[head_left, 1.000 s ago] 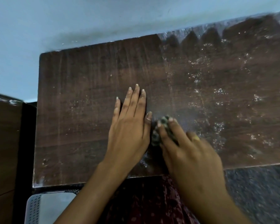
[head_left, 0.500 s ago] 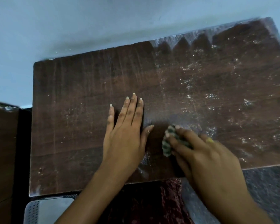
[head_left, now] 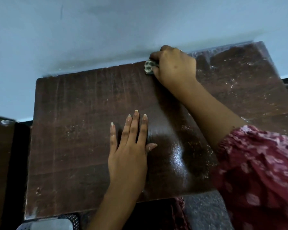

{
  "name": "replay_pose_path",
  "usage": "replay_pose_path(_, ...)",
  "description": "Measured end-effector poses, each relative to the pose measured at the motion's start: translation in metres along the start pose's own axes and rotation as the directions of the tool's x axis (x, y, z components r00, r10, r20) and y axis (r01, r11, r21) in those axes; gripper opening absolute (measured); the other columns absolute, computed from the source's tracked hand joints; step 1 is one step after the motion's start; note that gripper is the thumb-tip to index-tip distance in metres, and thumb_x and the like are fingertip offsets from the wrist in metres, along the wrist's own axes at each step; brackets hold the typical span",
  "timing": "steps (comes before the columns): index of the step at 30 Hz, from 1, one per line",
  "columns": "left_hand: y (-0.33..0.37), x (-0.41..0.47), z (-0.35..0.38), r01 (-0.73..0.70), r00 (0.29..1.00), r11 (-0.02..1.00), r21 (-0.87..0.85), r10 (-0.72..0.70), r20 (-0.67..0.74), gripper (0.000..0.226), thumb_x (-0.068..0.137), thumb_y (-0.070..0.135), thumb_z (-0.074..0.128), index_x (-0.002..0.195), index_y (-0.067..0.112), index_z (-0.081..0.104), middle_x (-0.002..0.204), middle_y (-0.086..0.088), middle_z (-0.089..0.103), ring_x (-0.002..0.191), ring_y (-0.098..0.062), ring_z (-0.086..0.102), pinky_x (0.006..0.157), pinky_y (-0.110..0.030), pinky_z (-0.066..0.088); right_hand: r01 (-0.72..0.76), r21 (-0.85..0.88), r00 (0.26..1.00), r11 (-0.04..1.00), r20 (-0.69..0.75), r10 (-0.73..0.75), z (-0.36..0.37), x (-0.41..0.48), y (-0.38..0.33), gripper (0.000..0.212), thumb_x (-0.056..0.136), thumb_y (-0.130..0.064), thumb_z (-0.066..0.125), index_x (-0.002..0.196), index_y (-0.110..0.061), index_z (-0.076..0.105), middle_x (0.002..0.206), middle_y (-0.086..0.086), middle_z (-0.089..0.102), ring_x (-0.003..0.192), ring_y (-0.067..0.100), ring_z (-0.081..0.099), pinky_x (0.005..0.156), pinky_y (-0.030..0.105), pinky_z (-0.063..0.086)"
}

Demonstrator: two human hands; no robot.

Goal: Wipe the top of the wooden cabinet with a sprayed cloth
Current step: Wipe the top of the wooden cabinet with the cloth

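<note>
The dark wooden cabinet top [head_left: 76, 130] fills the middle of the view, its far edge against a pale blue wall. My right hand [head_left: 175, 65] is at that far edge, fingers closed on a small wadded green-and-white cloth [head_left: 149, 67] pressed to the wood. My left hand [head_left: 128, 151] lies flat on the top near the middle, fingers spread, holding nothing. A wet shiny streak [head_left: 176, 156] runs beside the left hand. White dusty specks cover the right part of the top [head_left: 239, 83].
The blue wall [head_left: 106, 30] rises directly behind the cabinet. Another brown wooden piece [head_left: 0, 163] stands at the left, across a dark gap. A grey perforated object [head_left: 48, 224] sits below the front edge. Speckled dark floor [head_left: 204, 211] shows at bottom right.
My right hand has swept the cloth from the front middle of the top up to the far edge by the wall. The left hand stays flat in place.
</note>
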State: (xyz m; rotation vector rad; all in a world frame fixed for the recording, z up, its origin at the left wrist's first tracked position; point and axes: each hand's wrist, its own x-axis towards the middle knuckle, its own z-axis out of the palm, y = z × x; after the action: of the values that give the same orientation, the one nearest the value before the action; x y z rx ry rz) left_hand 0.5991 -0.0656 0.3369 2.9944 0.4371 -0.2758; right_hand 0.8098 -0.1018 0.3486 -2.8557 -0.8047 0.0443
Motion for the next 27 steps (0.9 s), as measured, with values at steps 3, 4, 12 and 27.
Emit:
replay_pose_path(3, -0.002, 0.001, 0.003, -0.014, 0.999, 1.0, -0.023, 0.013, -0.049, 0.068, 0.09, 0.05, 0.018, 0.148, 0.02, 0.001, 0.158, -0.001, 0.002, 0.146, -0.017, 0.003, 0.109, -0.038, -0.019, 0.019, -0.047, 1.0, 0.999, 0.001, -0.019, 0.0, -0.004, 0.001, 0.029, 0.093, -0.022, 0.048, 0.12, -0.022, 0.059, 0.121, 0.004, 0.056, 0.108, 0.032, 0.057, 0.067, 0.032, 0.034)
replay_pose_path(4, -0.002, 0.001, 0.004, -0.024, 0.998, 0.999, -0.028, 0.022, -0.061, 0.068, 0.089, 0.051, 0.015, 0.147, 0.021, -0.007, 0.159, 0.0, -0.005, 0.146, -0.016, -0.003, 0.106, -0.036, -0.026, 0.031, -0.063, 1.0, 0.998, 0.003, -0.03, -0.001, -0.011, 0.001, 0.029, 0.094, -0.022, 0.048, 0.12, -0.022, 0.06, 0.121, 0.004, 0.057, 0.107, 0.032, 0.058, 0.066, 0.032, 0.034)
replay_pose_path(12, -0.008, 0.004, 0.01, -0.05, 0.997, 0.997, -0.053, 0.047, -0.06, 0.068, 0.094, 0.048, 0.019, 0.146, 0.018, -0.013, 0.159, -0.003, -0.012, 0.145, -0.018, -0.01, 0.101, -0.038, -0.033, 0.029, -0.124, 0.999, 0.992, 0.033, -0.025, -0.014, -0.142, -0.005, 0.033, 0.091, -0.031, 0.052, 0.123, -0.025, 0.058, 0.115, 0.004, 0.061, 0.089, 0.033, 0.062, 0.056, 0.029, 0.033)
replay_pose_path(27, 0.012, -0.005, 0.006, -0.036, 0.999, 0.951, -0.307, 0.043, 0.016, 0.085, 0.084, 0.064, 0.021, 0.147, 0.015, -0.009, 0.154, 0.001, -0.024, 0.136, -0.012, -0.032, 0.106, -0.034, -0.026, 0.205, -0.126, 0.969, 0.971, 0.164, -0.184, -0.023, -0.283, 0.024, 0.04, 0.072, -0.023, 0.051, 0.104, -0.017, 0.073, 0.107, 0.006, 0.073, 0.067, 0.026, 0.067, 0.05, 0.029, 0.05)
